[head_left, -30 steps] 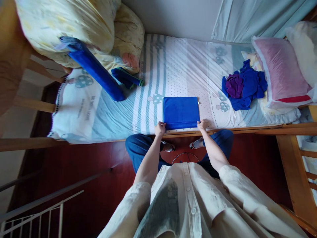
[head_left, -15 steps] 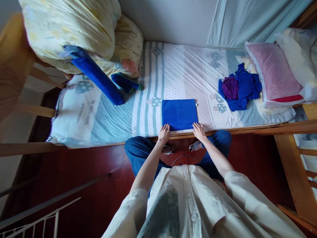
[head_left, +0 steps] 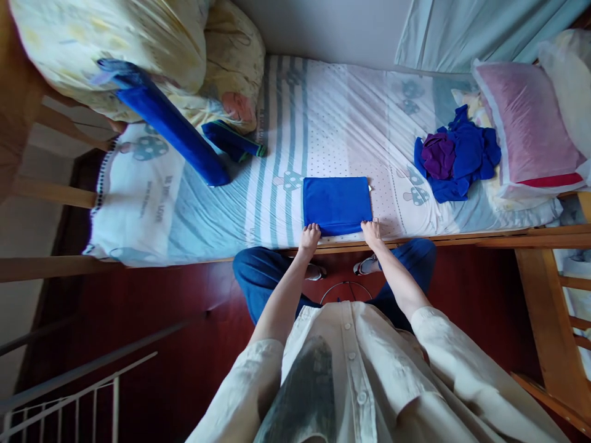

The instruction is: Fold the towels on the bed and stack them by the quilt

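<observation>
A blue folded cloth (head_left: 337, 204), a flat rectangle with a small white tag at its right edge, lies on the bed's near side. At its near left corner, my left hand (head_left: 310, 235) has its fingers curled over the edge, gripping the cloth. My right hand (head_left: 371, 232) pinches the near right corner in the same way. Both thumbs are mostly hidden from above. The near edge between my hands is fairly straight, and the cloth stays flat on the sheet.
Left on the bed (head_left: 286, 212) are a long blue roll (head_left: 170, 126) and a smaller dark-blue folded cloth (head_left: 233, 140) with green edging, by yellow bedding (head_left: 120, 49). Right is a crumpled blue and purple cloth pile (head_left: 455, 157), beside a pink pillow (head_left: 530, 117). A wooden rail edges the bed.
My fingers, earlier lying flatter on the near corners, are now curled around the cloth's edge. The whole view has shifted slightly; the other cloths rest where they were.
</observation>
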`<action>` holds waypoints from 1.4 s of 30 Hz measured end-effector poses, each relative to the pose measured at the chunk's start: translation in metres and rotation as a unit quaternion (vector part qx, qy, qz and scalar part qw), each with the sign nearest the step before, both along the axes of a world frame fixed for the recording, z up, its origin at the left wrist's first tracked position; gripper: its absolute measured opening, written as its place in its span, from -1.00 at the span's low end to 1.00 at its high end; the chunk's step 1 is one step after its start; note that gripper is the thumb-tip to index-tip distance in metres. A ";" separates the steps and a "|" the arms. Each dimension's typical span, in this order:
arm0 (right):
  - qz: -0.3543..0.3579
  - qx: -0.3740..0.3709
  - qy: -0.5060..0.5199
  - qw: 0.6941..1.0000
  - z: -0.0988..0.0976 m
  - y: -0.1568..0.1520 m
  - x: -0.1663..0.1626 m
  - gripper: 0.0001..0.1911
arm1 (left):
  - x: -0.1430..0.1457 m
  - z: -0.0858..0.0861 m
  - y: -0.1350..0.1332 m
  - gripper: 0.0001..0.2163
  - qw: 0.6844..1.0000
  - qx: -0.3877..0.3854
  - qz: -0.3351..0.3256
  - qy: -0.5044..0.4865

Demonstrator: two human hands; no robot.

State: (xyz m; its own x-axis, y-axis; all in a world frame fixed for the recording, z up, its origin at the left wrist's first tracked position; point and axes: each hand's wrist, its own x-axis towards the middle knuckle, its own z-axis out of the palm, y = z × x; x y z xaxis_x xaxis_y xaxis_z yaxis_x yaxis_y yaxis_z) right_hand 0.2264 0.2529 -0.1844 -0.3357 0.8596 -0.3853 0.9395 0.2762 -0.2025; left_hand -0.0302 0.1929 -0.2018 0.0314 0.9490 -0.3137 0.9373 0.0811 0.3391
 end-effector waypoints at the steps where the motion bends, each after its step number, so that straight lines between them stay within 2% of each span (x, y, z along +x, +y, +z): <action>1: 0.001 0.001 0.002 1.000 0.001 -0.001 0.001 -0.54 | -0.001 0.001 -0.001 -0.54 1.000 -0.001 0.000 0.000; 6: -0.029 -0.003 0.034 0.999 0.009 -0.016 0.010 -0.55 | -0.002 0.009 -0.013 -0.56 1.000 -0.003 0.004 0.000; 12: -0.024 -0.005 0.020 0.999 0.014 -0.037 0.017 -0.54 | 0.004 0.017 -0.031 -0.59 1.000 -0.024 0.011 0.003; 18: -0.035 -0.019 0.032 0.999 0.018 -0.030 0.025 -0.61 | -0.002 0.023 -0.031 -0.61 0.998 -0.048 0.037 -0.003; 23: -0.095 -0.027 0.094 0.991 0.020 -0.009 0.031 -0.61 | -0.023 0.027 -0.017 -0.61 0.994 -0.059 0.085 -0.017; 27: -0.181 -0.045 0.197 0.962 0.019 0.004 0.036 -0.73 | -0.038 0.029 -0.004 -0.64 0.989 -0.052 0.129 -0.045; 29: -0.212 -0.049 0.246 0.945 0.017 0.007 0.038 -0.73 | -0.040 0.029 -0.001 -0.65 0.981 -0.051 0.169 -0.076; 32: -0.244 -0.044 0.297 0.922 0.011 0.008 0.039 -0.69 | -0.039 0.026 0.000 -0.65 0.953 -0.034 0.261 -0.148; 36: -0.265 -0.013 0.314 0.912 0.004 0.010 0.039 -0.66 | -0.036 0.023 0.000 -0.71 0.932 -0.024 0.323 -0.161; 42: -0.270 -0.027 0.295 0.916 -0.002 0.009 0.043 -0.56 | -0.039 0.023 -0.001 -0.74 0.934 -0.036 0.332 -0.128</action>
